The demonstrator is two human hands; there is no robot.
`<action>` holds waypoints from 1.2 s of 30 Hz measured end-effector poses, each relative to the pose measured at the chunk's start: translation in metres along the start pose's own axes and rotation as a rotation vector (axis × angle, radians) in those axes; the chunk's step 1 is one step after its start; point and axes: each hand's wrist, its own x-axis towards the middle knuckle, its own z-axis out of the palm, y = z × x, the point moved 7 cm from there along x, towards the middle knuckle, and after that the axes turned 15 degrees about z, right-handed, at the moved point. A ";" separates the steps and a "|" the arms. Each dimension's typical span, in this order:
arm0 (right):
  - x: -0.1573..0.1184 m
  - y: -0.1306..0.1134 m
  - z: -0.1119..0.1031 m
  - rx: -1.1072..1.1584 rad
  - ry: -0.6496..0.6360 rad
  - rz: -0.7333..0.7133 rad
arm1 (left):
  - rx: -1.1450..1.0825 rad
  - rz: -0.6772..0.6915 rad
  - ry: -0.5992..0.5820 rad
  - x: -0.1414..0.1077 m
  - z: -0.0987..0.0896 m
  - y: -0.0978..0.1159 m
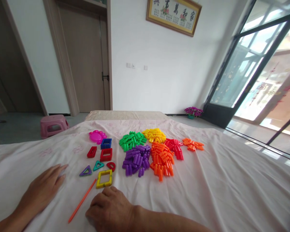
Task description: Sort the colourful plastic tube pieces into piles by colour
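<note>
Ok so I'm using the yellow square frame (104,185) as the marker for everything here. It's lying on a pale, wrinkly cloth (222,180), and the right hand (111,207) is right up by its near side; whether they're actually touching, I can't tell. That hand's fingers are curled in, knuckles up, and I can't tell if there's anything under them. The left hand (41,187) is well off to the left of the frame, palm down, fingers stretched out long and close together.

An orange stick (82,200) lies on a slant between the two hands, far end just beside the frame's left edge. A purple triangle (85,174) sits left of the frame, with a teal triangle (99,167) and a red half-round piece (113,165) just past its far side. Further beyond it you've got a red square frame (106,159), a blue frame (105,147) and, furthest out, a pink scalloped piece (96,137).

Over to the right of the frame it's all piles: purple pieces (136,158) nearest, green pieces (132,140) behind those, then orange pieces (161,156), yellow pieces (155,135) and red pieces (176,148) further along.
</note>
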 end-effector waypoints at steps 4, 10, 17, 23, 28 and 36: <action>0.001 0.003 0.002 0.037 -0.007 0.008 | -0.014 -0.020 -0.011 0.000 -0.001 0.001; 0.002 0.005 0.003 0.075 -0.026 0.007 | 0.026 -0.004 -0.035 -0.001 0.001 -0.001; 0.003 0.007 0.006 0.099 -0.015 0.009 | 0.085 0.006 -0.055 -0.002 0.004 -0.002; 0.002 -0.005 0.010 -0.088 0.103 -0.064 | 0.084 -0.012 -0.065 0.001 -0.004 0.007; -0.001 -0.016 0.014 -0.111 0.169 -0.186 | 0.118 -0.093 -0.109 0.021 -0.014 0.011; 0.000 -0.006 0.025 -0.004 0.286 -0.162 | -0.377 -0.129 0.037 0.120 0.003 0.017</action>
